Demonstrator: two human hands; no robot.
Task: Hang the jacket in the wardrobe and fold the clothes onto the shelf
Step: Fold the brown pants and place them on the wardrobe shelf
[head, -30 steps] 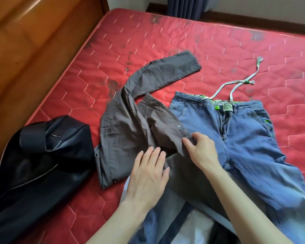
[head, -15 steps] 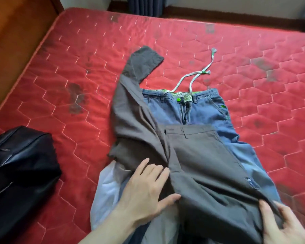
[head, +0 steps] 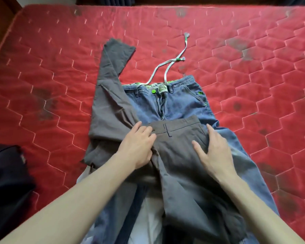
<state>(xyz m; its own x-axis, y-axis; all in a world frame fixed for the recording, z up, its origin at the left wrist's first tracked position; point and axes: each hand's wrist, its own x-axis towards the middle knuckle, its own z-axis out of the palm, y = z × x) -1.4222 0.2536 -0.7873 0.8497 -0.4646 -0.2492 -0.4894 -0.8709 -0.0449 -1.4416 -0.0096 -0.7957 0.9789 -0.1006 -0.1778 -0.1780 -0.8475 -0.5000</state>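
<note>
Looking down, we see a red quilted mattress point(head: 42, 71) filling nearly the whole view, its hexagon stitching marked with dark smudges. On it lies our pile of clothes. Jeans point(head: 181, 104) are spread flat with the waistband away from us, a green button at the fly and a pale drawstring point(head: 167, 66) trailing out across the mattress beyond the waist. Grey trousers point(head: 181, 166) lie on top of the jeans, their waistband crossing just below the jeans' fly, and one grey leg point(head: 111, 80) is folded up and away along the left side of the jeans, its cuff resting on the bare mattress. Under both, near us, a white garment point(head: 148, 215) shows between the layers.

At the left edge, a black jacket point(head: 5, 180) sits bunched on the mattress, apart from the pile and only partly in view.

Our left hand point(head: 138, 146) rests on the trousers at the left end of the waistband, fingers slightly bent, and we cannot tell whether they pinch the cloth or only press it. Our right hand point(head: 212, 152) lies flat on the right hip of the trousers, fingers straight and spread, holding nothing.
</note>
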